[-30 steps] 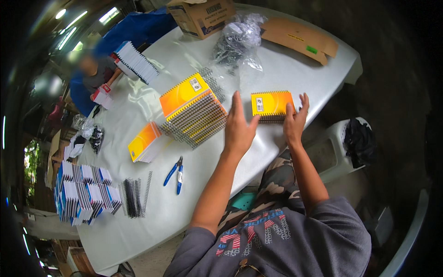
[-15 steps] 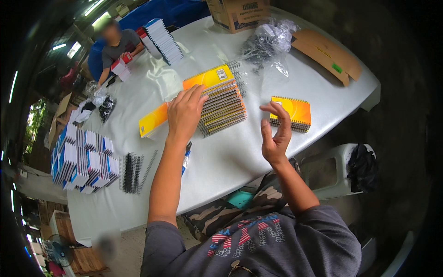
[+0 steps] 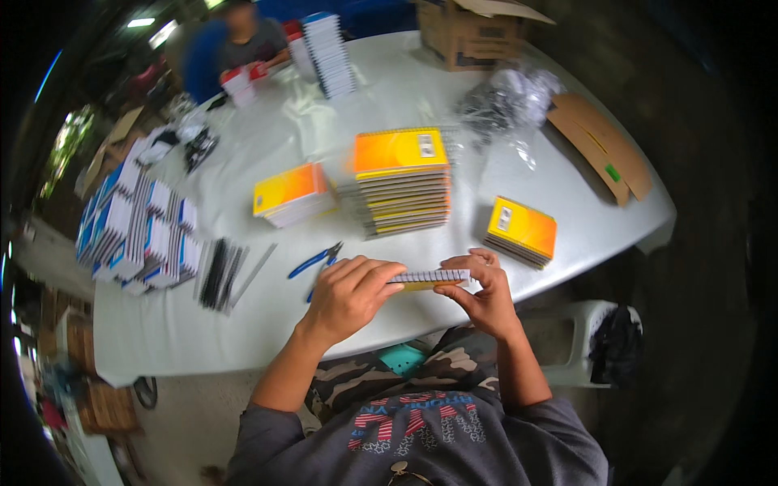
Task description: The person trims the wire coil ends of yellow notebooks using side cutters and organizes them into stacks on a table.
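Observation:
My left hand [image 3: 350, 292] and my right hand [image 3: 484, 293] hold one small spiral-bound notebook [image 3: 429, 278] between them, edge-on, just above the near rim of the white table [image 3: 340, 105]. Beyond my hands stands a tall stack of orange-covered spiral notebooks [image 3: 403, 182]. A short pile of the same notebooks [image 3: 522, 231] lies to the right, close to my right hand. Another orange pile [image 3: 293, 193] lies to the left of the tall stack. Blue-handled pliers [image 3: 314, 260] rest on the table right by my left hand.
Black binding coils [image 3: 220, 273] and a blue-and-white notebook stack [image 3: 138, 227] lie at the left. A person sits at the far end behind a white notebook stack [image 3: 329, 53]. A cardboard box [image 3: 470, 32], flat cardboard [image 3: 604, 146] and a plastic bag [image 3: 506, 97] lie far right.
My left hand has come back from the tall orange stack, and both hands now grip one notebook together near the table edge. The view has shifted.

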Demonstrator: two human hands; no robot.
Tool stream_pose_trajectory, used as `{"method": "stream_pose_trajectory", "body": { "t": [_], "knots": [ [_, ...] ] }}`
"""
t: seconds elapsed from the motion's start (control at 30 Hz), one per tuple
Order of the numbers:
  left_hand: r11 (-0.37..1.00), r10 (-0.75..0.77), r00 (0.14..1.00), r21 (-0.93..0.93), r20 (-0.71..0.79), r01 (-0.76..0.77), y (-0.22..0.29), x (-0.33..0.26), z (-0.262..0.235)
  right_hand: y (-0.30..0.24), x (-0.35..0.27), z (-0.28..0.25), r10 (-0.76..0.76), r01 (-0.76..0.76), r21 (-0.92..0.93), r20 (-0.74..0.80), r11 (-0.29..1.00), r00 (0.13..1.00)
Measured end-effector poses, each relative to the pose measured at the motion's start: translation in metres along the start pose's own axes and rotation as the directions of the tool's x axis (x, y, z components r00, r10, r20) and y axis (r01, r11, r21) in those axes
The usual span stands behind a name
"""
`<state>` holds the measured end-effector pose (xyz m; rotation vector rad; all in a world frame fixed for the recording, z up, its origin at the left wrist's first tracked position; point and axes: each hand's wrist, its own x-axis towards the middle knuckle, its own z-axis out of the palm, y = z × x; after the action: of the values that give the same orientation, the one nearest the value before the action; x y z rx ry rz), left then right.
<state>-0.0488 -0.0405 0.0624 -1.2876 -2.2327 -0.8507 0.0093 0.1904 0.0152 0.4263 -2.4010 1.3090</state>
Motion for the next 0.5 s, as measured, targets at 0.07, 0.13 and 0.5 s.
{"method": "stream_pose_trajectory", "body": {
  "t": [0.07,0.13,0.5],
  "knots": [
    [0.998,0.047,0.999,0.033,0.012,-0.047,-0.004,-0.009,0.008,0.004,0.000,0.005,-0.051,0.043,-0.168,-0.044,0.985,0.998],
    [0.998,-0.026,0.999,0.059,0.044,0.023,-0.012,-0.028,0.021,0.022,-0.006,0.014,-0.191,0.156,-0.400,-0.049,0.903,0.980],
    [0.597,-0.716,0.696,0.462,-0.062,0.656,-0.071,-0.114,0.030,-0.009,0.013,0.019,-0.049,0.183,-0.283,0.422,0.941,0.905]
  ]
}}
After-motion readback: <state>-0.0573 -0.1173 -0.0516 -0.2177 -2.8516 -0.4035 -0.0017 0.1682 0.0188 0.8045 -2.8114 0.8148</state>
